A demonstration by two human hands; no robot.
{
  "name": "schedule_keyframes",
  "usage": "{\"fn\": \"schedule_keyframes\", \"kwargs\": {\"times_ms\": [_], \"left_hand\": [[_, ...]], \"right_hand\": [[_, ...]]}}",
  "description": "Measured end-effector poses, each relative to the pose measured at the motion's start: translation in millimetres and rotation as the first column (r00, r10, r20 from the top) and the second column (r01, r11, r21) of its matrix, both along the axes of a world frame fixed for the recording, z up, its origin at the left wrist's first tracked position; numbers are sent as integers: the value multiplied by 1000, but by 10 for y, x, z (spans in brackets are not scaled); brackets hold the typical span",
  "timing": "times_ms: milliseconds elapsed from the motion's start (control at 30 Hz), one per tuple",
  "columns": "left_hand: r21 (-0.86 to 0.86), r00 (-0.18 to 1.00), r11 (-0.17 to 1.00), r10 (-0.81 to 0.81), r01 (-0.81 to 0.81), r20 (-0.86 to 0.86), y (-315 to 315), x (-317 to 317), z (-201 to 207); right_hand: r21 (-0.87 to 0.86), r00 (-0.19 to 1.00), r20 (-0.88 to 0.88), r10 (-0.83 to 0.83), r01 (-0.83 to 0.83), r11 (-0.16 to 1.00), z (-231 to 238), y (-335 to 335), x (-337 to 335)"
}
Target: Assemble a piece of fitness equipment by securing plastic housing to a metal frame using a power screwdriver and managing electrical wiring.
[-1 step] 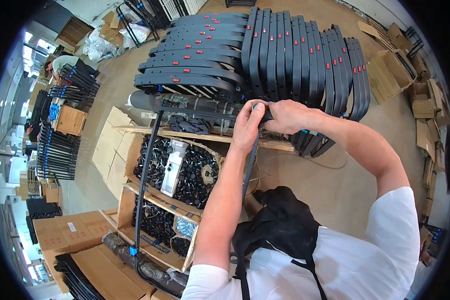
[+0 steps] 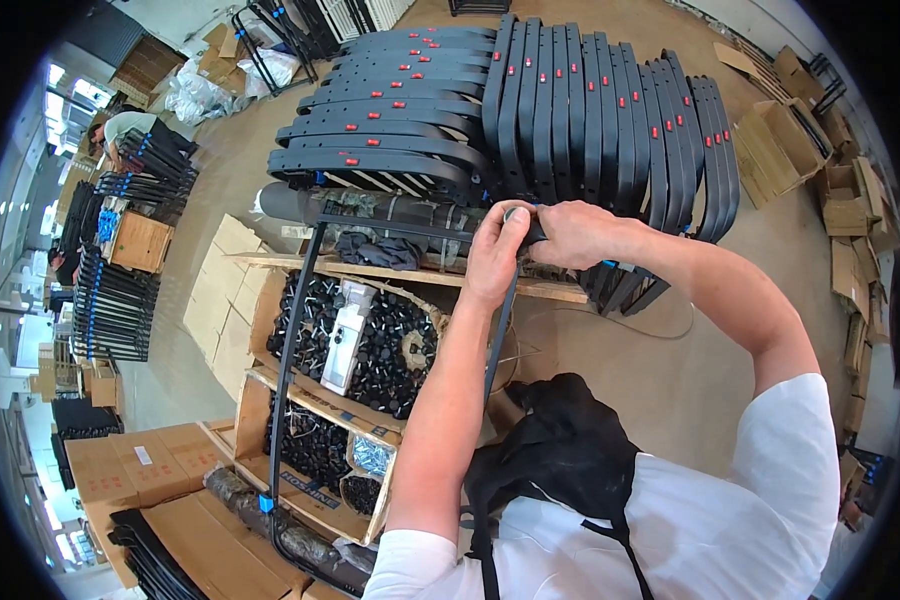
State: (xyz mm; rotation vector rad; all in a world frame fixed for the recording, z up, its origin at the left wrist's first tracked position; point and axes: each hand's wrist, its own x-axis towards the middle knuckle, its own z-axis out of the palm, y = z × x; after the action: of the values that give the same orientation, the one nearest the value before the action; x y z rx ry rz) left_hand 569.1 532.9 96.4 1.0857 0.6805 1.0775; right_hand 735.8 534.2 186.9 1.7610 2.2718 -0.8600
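A black tubular metal frame (image 2: 292,335) stands over the open cardboard boxes, its far right corner between my hands. My left hand (image 2: 497,250) is closed round that corner, the thumb pressed beside a small dark round piece (image 2: 511,213). Right against it, my right hand (image 2: 578,233) is closed in a fist around a dark part by the corner. The fingers hide most of that part, so its kind does not show. A blue clip (image 2: 266,502) sits on the frame's near left end.
Below the frame, a cardboard box (image 2: 262,318) holds black-headed bolts and a white device (image 2: 345,338); a nearer box (image 2: 255,405) holds more small hardware. Stacked dark curved metal parts (image 2: 530,110) with red pieces stand beyond. Another person (image 2: 135,130) bends over parts at far left.
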Motion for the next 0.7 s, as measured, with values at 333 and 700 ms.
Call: {"fn": "schedule_keyframes", "kwargs": {"times_ms": [333,700], "left_hand": [[-5,995,996,-91,92,32,20,-75,-82],[33,990,991,-131,130,45,119,-74,-212]], "right_hand": [[-158,971,-19,-238,233,960,-113,-175,-176],[-114,935,54,-350,354,928,-116,-140,-323]]}}
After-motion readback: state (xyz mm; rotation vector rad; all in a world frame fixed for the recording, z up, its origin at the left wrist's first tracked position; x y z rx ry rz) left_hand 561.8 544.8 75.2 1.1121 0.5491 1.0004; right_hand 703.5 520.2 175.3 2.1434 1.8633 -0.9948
